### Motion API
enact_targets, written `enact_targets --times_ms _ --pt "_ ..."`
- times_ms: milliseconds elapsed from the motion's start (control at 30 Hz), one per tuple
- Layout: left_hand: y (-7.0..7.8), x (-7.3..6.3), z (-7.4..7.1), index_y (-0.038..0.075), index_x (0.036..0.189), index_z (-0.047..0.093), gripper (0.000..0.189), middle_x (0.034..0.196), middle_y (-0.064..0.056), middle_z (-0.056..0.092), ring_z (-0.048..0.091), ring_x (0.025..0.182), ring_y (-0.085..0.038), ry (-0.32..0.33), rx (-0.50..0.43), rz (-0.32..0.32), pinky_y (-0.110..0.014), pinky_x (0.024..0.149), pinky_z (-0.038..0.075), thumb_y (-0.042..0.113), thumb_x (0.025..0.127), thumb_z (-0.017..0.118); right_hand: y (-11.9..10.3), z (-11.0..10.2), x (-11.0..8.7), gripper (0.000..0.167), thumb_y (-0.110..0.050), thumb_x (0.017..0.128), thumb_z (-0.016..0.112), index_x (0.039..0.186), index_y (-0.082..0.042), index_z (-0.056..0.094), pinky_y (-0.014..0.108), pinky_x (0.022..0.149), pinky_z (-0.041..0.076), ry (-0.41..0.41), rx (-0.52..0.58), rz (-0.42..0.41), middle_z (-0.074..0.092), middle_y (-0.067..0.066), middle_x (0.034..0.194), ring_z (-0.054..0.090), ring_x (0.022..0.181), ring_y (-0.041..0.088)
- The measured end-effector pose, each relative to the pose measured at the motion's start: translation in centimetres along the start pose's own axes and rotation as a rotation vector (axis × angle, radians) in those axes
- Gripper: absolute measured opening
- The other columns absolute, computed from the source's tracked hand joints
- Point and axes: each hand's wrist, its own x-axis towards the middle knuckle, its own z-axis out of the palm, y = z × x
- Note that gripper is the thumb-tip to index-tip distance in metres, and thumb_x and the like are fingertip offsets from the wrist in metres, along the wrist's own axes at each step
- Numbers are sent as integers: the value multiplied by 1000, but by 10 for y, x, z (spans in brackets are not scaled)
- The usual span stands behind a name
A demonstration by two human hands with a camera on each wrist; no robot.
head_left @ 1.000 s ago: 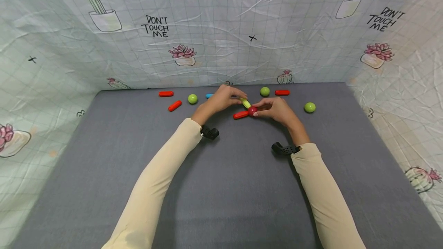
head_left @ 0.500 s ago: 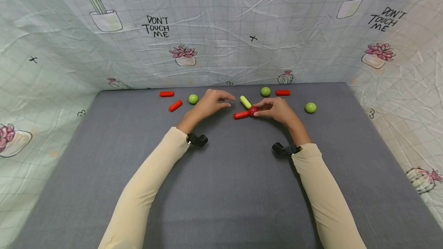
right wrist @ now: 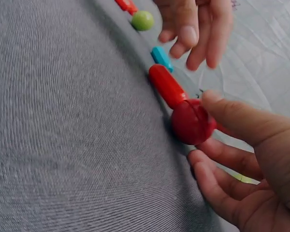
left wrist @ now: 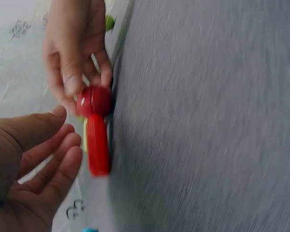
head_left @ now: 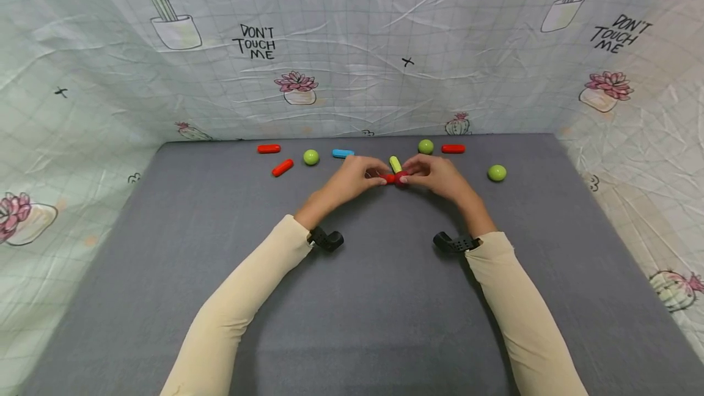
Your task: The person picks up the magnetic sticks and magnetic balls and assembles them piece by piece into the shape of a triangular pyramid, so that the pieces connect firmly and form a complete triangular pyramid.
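Observation:
My right hand pinches a dark red ball between thumb and fingers. A bright red rounded stick extends from the ball toward my left hand. Also at the ball is a yellow-green stick, pointing to the back; in the wrist views it is mostly hidden. My left hand is beside the red stick, thumb and fingers spread apart. In the left wrist view a gap shows between its fingertips and that stick.
Behind my left hand lies a blue stick. Farther left are a green ball and two red sticks. To the right lie another red stick and two green balls. A patterned cloth rises behind the grey table.
My left hand let go of the yellow-green stick, drew back left, then came right again to the red stick. The joined sticks have turned slightly while my right hand keeps the ball.

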Motion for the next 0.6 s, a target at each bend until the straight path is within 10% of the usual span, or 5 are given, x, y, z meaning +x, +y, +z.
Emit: enact_targets --times_ms 367,600 --pt "12 -2 18 4 112 75 26 102 -9 71 67 91 -17 46 67 -92 -26 78 54 21 93 78 -7 -5 -6 34 -14 97 71 131 -7 69 47 98 50 -205 55 -115 72 12 124 66 117 27" --pt "14 -1 24 8 103 74 29 94 -7 64 59 84 -18 125 131 -157 -32 73 50 29 86 85 -6 -13 -8 32 -19 99 70 129 -8 70 38 93 51 -152 38 -98 71 10 126 66 112 24"
